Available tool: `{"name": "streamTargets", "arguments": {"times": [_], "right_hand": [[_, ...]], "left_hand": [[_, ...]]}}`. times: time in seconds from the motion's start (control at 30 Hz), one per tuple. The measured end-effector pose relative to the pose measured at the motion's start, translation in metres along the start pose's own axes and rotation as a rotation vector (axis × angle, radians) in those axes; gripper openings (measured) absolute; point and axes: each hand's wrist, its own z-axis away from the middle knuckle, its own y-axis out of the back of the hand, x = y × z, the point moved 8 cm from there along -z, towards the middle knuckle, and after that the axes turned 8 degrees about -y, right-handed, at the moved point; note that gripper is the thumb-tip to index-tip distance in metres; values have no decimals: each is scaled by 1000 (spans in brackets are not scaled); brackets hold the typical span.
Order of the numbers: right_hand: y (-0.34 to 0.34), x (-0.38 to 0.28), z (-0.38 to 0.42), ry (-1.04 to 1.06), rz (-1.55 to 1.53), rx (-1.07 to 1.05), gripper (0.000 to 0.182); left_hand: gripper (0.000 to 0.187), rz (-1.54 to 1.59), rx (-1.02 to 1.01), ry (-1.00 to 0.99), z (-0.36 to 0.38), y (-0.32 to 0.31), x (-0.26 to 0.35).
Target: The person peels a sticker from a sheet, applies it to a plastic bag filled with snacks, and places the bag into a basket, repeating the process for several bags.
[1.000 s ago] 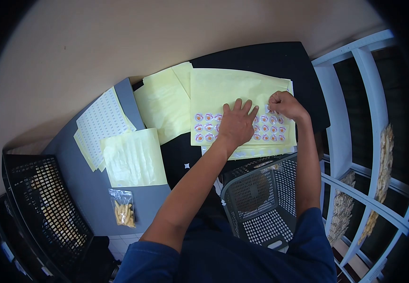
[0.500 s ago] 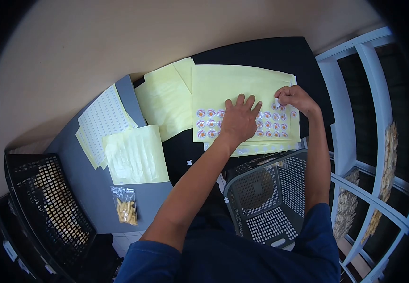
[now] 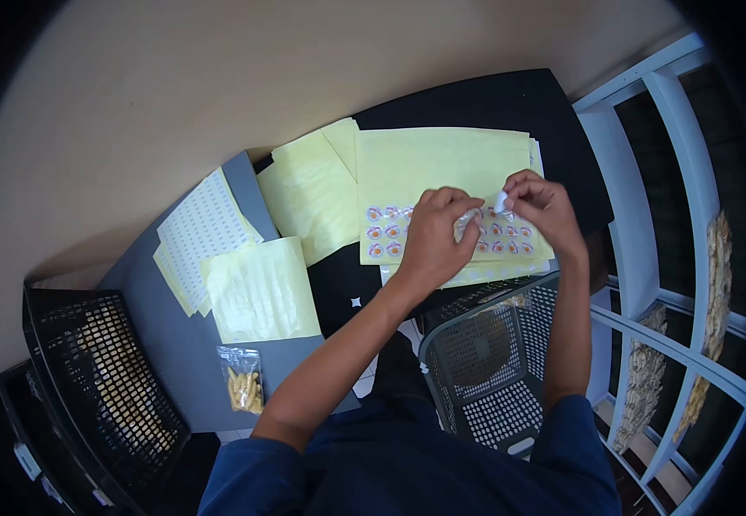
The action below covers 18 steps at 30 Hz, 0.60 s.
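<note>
A pale yellow sticker sheet (image 3: 442,163) lies on the black table, with rows of round stickers (image 3: 376,232) printed in pink and orange along its lower half. My left hand (image 3: 437,232) is over the middle of these rows, its thumb and index finger curled close around a shiny whitish bit that I cannot identify. To its right, my right hand (image 3: 549,211) is raised slightly above the sheet and pinches a small white scrap of paper (image 3: 501,202) between thumb and fingers. Both hands are near each other, and they hide some of the stickers.
More yellow sheets (image 3: 308,189) lie left of the stickers. On the grey table are printed label sheets (image 3: 201,232), a glossy backing sheet (image 3: 261,292) and a zip bag (image 3: 244,383) of yellowish pieces. Crates stand at left (image 3: 115,370) and below the table (image 3: 498,413).
My left hand has lifted from lying flat with spread fingers and now curls toward the right hand. My right hand has lowered a little, with the white scrap still pinched.
</note>
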Motion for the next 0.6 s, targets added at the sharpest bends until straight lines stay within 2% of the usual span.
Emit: {"name": "streamTargets", "arguments": {"times": [0.07, 0.17, 0.27, 0.37, 0.43, 0.53, 0.57, 0.6], "right_hand": [[-30, -17, 14, 126, 15, 30, 6], [-71, -40, 32, 194, 97, 131, 9], [-111, -67, 52, 219, 92, 132, 11], [-143, -84, 73, 256, 103, 72, 13], [-165, -95, 86, 283, 95, 33, 14], [-193, -102, 99, 292, 102, 59, 17], [-202, -105, 104, 292, 106, 69, 18], [-217, -113, 111, 318, 110, 67, 18]], "left_hand": [[30, 28, 26, 13, 17, 15, 13], [31, 57, 71, 36, 41, 35, 22], [29, 128, 122, 100, 68, 61, 21], [28, 318, 177, 253, 101, 92, 15], [29, 377, 207, 234, 124, 112, 21], [28, 720, 273, 331, 160, 132, 22], [27, 768, 261, 390, 174, 139, 20], [27, 745, 255, 349, 184, 149, 23]]}}
